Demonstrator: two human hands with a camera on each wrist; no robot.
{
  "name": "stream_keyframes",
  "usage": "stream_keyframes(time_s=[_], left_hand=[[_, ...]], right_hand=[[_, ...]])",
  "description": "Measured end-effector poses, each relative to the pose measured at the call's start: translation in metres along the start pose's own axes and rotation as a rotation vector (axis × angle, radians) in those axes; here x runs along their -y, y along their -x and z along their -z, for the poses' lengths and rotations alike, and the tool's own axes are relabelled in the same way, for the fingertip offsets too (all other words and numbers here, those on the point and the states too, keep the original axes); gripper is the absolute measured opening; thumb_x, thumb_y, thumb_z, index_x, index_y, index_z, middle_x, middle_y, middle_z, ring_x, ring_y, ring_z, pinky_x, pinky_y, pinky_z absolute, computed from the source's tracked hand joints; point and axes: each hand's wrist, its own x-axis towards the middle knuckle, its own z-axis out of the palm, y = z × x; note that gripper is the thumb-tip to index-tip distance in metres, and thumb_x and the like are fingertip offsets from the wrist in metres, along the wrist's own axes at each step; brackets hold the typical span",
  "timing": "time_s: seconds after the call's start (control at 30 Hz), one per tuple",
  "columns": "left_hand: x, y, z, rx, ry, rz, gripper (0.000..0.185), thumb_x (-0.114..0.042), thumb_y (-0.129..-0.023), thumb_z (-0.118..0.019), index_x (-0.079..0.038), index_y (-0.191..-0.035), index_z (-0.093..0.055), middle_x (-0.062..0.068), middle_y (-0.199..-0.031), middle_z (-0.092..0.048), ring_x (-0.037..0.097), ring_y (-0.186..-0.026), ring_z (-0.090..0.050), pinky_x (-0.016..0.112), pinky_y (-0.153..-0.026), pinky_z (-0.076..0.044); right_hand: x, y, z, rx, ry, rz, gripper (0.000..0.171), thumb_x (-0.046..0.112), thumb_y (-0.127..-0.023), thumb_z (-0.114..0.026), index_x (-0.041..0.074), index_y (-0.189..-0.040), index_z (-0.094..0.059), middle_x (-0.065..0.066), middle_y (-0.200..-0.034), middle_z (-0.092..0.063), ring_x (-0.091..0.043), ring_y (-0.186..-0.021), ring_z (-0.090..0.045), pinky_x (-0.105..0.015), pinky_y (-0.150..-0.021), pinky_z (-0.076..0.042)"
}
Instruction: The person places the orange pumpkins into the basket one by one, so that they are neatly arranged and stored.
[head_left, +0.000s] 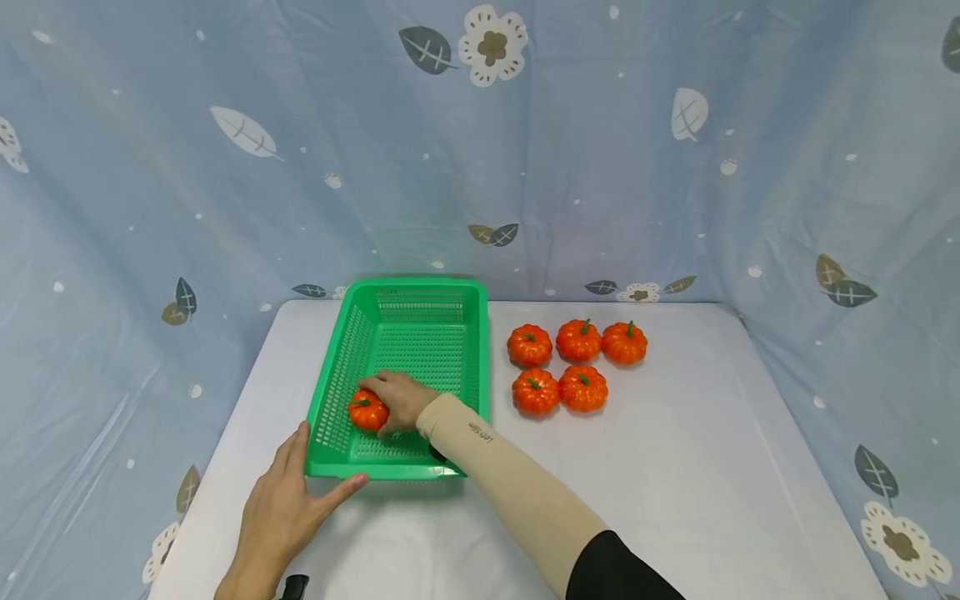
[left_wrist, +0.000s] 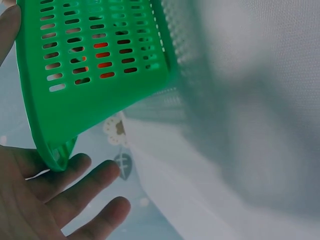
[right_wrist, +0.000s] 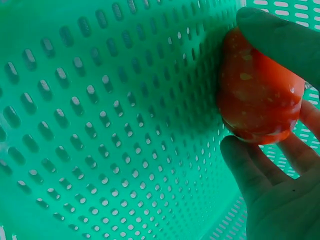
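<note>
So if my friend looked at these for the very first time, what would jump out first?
Probably the bright green basket, left of the middle in the head view, with the right hand inside it gripping an orange pumpkin. Next would likely come five more pumpkins just right of it on the white table: three behind, two in front.

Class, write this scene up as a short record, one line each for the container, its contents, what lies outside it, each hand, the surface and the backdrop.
Container: green basket
Inside: one orange pumpkin, in the near left part
Outside: five more pumpkins right of the basket, three in the far row, two in the near row
Right hand: grips the pumpkin inside the basket
Left hand: touches the basket's near left corner
Surface: white table
Backdrop: blue patterned cloth
</note>
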Motion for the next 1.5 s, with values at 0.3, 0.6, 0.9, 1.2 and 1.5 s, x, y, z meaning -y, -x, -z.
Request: stream_keyframes(time_s=[0.3,0.6,0.9,1.2,1.5], left_hand=[[-0.001,0.001,0.0,0.06,0.002,0.042,0.125,-0.078,-0.077,-0.068,-0.001,-0.161,-0.018,0.03,-0.151,-0.04,0.058,-0.109,-0.057,0.065,-0.079,-0.049],[-0.004,0.001,0.0,0.044,0.007,0.05,0.125,-0.075,-0.076,-0.072,0.001,-0.16,-0.02,0.031,-0.15,-0.04,0.057,-0.11,-0.056,0.066,-0.08,-0.048],[-0.003,0.003,-0.001,0.085,0.068,0.101,0.127,-0.073,-0.077,-0.073,-0.001,-0.162,-0.011,0.033,-0.153,-0.034,0.058,-0.122,-0.047,0.07,-0.089,-0.043],[-0.004,0.001,0.0,0.099,0.055,0.074,0.127,-0.073,-0.078,-0.072,0.001,-0.161,-0.011,0.033,-0.153,-0.033,0.06,-0.122,-0.046,0.071,-0.088,-0.043],[-0.004,0.001,0.002,0.101,0.04,0.072,0.128,-0.075,-0.077,-0.072,0.002,-0.161,-0.012,0.033,-0.153,-0.033,0.06,-0.123,-0.046,0.07,-0.089,-0.043]], right_hand=[[0.004,0.006,0.004,-0.002,0.044,-0.008,0.096,0.035,-0.082,-0.087,0.029,-0.16,-0.031,0.003,-0.157,-0.039,-0.018,-0.133,-0.048,-0.025,-0.099,-0.047],[0.008,0.009,0.016,-0.039,0.046,0.015,0.09,0.038,-0.085,-0.083,0.03,-0.159,-0.032,0.003,-0.158,-0.037,-0.017,-0.133,-0.047,-0.024,-0.099,-0.047],[0.011,0.017,0.026,-0.074,0.01,0.066,0.089,0.04,-0.086,-0.082,0.028,-0.159,-0.033,0.001,-0.157,-0.039,-0.015,-0.135,-0.046,-0.02,-0.099,-0.046],[0.014,0.031,0.037,-0.129,-0.056,0.104,0.089,0.037,-0.087,-0.082,0.024,-0.16,-0.032,0.0,-0.16,-0.036,-0.017,-0.144,-0.037,-0.029,-0.111,-0.039],[0.016,0.044,0.038,-0.183,0.043,0.131,0.09,0.045,-0.085,-0.082,0.026,-0.159,-0.034,0.003,-0.158,-0.039,-0.017,-0.143,-0.039,-0.029,-0.114,-0.035]])
